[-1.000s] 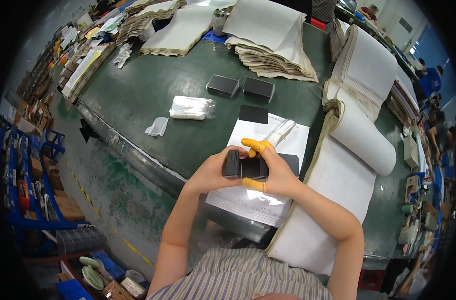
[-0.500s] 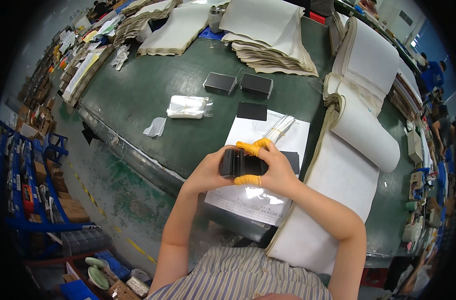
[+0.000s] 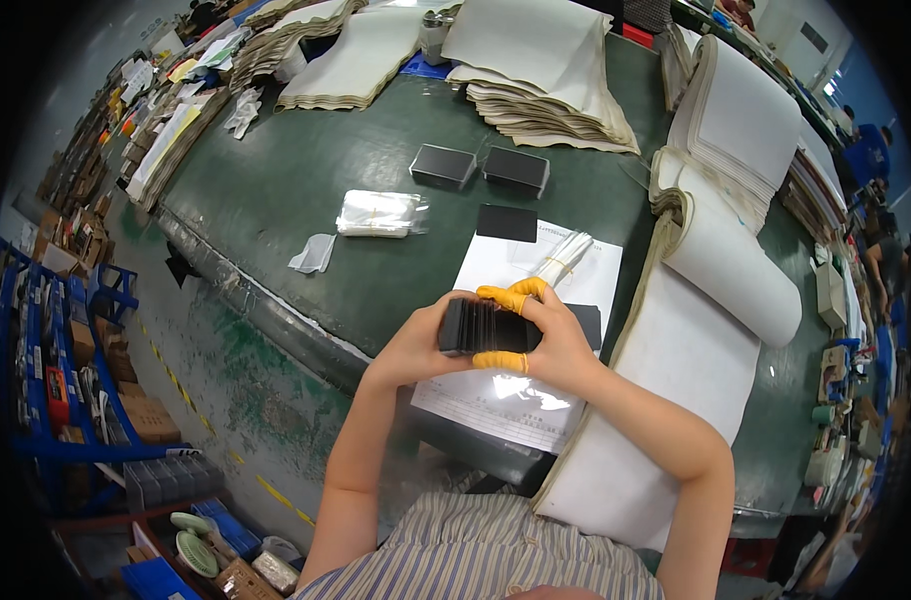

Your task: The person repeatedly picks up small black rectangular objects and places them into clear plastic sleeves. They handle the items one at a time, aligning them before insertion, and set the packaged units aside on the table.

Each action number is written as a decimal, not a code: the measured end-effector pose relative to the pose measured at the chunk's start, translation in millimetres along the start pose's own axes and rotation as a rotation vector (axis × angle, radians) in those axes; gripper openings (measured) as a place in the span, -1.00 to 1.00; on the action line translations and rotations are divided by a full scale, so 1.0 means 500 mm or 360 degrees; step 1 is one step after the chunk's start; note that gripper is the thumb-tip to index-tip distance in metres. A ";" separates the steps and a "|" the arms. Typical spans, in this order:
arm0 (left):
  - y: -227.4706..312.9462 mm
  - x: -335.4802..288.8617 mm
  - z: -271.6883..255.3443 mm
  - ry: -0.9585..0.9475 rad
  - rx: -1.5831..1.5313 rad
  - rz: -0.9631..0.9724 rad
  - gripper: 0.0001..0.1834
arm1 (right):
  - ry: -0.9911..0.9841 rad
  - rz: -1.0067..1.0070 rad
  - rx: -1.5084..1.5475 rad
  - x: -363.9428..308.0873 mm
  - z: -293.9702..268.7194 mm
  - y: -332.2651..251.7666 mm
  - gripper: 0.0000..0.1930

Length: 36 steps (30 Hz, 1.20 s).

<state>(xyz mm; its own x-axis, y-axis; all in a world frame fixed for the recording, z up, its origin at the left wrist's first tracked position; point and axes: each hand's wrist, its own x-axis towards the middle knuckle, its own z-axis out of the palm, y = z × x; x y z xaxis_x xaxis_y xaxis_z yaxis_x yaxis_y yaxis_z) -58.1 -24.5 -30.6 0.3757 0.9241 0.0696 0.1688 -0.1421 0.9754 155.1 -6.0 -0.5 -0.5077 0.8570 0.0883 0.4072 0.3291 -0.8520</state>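
A stack of thin black cards [image 3: 464,327] is held upright on edge between my two hands, over the printed paper sheet [image 3: 456,398]. My left hand [image 3: 413,345] is closed round the left end of the stack. My right hand [image 3: 559,338], with yellow finger covers on its thumb and a finger, pinches the cards from the near and far edges. The cards under these fingertips stand slightly fanned, with thin gaps between them. More black cards [image 3: 588,322] lie on the sheet, partly hidden behind my right hand. A single black card [image 3: 507,223] lies at the sheet's far edge.
Two wrapped black card stacks [image 3: 443,166] stand farther back on the green table [image 3: 306,190]. A banded bundle of white strips [image 3: 564,258] lies on the sheet. Clear plastic sleeves [image 3: 379,214] and a loose bag [image 3: 313,253] are to the left. Large paper piles [image 3: 666,380] border the right.
The cards between my hands have fanned out more, with several separate edges now showing under my right fingers. Both hands stay in nearly the same place.
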 end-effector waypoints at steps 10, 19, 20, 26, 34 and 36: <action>-0.008 -0.008 -0.011 -0.0006 -0.0128 -0.0023 -0.35 | -0.0003 -0.0046 0.0029 -0.002 -0.002 -0.001 -0.33; -0.005 -0.007 -0.008 0.0002 -0.0151 -0.0035 -0.36 | 0.0090 -0.0389 -0.0136 0.003 0.006 0.021 -0.29; -0.006 -0.007 -0.008 -0.0003 -0.0142 -0.0036 -0.36 | 0.0067 -0.0379 -0.0015 0.005 0.007 0.021 -0.26; 0.000 0.002 -0.003 -0.0034 -0.0091 0.0050 -0.35 | -0.0073 -0.0369 0.0199 0.006 0.009 0.032 -0.12; 0.003 0.008 0.010 0.0064 0.0288 0.0044 -0.32 | -0.0011 -0.0202 -0.0059 0.007 0.014 -0.013 -0.17; 0.007 0.008 0.010 0.0047 0.0223 -0.0031 -0.30 | 0.0025 -0.0212 -0.0115 0.006 0.016 -0.003 -0.24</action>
<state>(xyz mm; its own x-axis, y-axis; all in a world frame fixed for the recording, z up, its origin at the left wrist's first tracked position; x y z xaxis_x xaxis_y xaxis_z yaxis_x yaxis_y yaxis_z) -51.5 -23.1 -28.1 0.3445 0.9369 0.0592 0.3023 -0.1704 0.9379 146.8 -7.0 -3.2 -0.5493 0.8097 0.2064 0.3909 0.4674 -0.7929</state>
